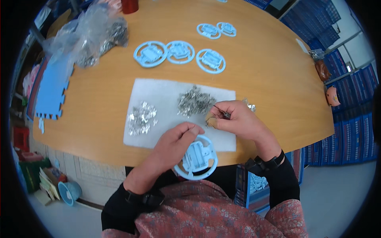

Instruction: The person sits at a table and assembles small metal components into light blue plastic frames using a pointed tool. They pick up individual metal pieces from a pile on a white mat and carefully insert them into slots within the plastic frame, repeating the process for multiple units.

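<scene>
My left hand (174,143) grips the upper rim of a light blue plastic steering-wheel-shaped part (196,157), which hangs at the table's front edge. My right hand (239,120) is closed in a pinch above the right side of a white foam sheet (168,86). Small dark metal bits show between its fingers, too small to make out exactly; a tan cover sits on a fingertip. Just left of that hand lies a heap of small metal pieces (193,101). A second pile of shinier flat metal pieces (142,118) spreads over the sheet's left side.
Several similar blue wheels (151,54) lie farther back on the wooden table (274,75). Plastic bags of metal parts (113,33) and a blue foam mat (51,89) occupy the left. Below the table's right front stands a crate of blue parts (258,183).
</scene>
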`<action>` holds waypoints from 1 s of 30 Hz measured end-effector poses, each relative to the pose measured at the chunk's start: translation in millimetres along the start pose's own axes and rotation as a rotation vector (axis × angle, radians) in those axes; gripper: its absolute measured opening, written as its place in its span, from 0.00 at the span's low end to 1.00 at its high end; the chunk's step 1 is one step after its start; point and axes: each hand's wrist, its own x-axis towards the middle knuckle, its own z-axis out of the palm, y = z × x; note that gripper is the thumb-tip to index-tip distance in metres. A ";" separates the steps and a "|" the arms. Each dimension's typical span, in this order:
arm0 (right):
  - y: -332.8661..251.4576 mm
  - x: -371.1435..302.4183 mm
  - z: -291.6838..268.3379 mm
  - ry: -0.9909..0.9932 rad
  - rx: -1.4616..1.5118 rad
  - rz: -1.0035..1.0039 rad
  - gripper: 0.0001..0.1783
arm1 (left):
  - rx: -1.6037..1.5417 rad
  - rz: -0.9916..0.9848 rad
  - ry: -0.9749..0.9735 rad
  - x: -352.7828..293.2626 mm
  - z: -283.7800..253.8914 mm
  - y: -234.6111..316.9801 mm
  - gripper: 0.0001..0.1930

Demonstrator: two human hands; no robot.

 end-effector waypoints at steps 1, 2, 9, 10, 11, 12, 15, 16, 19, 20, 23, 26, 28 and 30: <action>-2.4 -2.4 3.0 -0.027 -0.011 -0.006 0.09 | -0.013 -0.003 -0.015 2.0 0.2 0.8 0.14; -4.1 -5.0 5.9 -0.053 -0.021 -0.011 0.08 | -0.026 -0.017 -0.022 -0.4 1.2 3.4 0.14; -1.9 -0.1 7.2 -0.098 0.114 0.047 0.09 | -0.074 -0.041 -0.027 -4.8 2.5 10.6 0.16; -5.0 -0.8 5.7 -0.099 0.097 0.064 0.08 | -0.065 -0.060 -0.033 -4.2 3.0 13.0 0.17; -9.7 -1.4 4.5 -0.101 0.080 0.081 0.08 | -0.056 -0.079 -0.039 -3.5 3.4 15.1 0.17; -11.7 -1.3 5.0 -0.109 0.065 0.098 0.08 | -0.073 -0.080 -0.036 -3.4 3.1 14.6 0.17; -10.7 2.8 6.7 -0.082 0.087 0.052 0.08 | -0.168 -0.091 -0.033 -2.0 2.3 14.7 0.18; -9.9 3.0 8.3 -0.075 0.107 0.051 0.07 | -0.228 -0.098 -0.037 -1.6 3.3 16.5 0.18; -1.9 1.8 14.1 -0.033 0.166 0.067 0.06 | -0.322 -0.083 -0.061 3.0 5.3 13.5 0.19; 2.4 2.3 14.8 -0.003 0.187 0.085 0.06 | -0.338 -0.072 -0.071 4.8 6.0 11.7 0.19; -3.2 0.2 17.7 0.032 0.223 0.130 0.06 | -0.318 -0.094 -0.036 6.3 8.1 10.2 0.19; 4.1 -4.3 18.2 0.082 0.162 0.016 0.06 | -0.356 -0.095 -0.016 8.7 7.8 8.9 0.19; 3.4 -5.7 19.5 0.105 0.092 -0.056 0.06 | -0.341 -0.123 -0.012 8.1 6.9 12.7 0.19; -9.7 -9.1 21.1 0.106 0.015 -0.079 0.06 | -0.315 -0.113 -0.014 8.9 5.2 11.2 0.19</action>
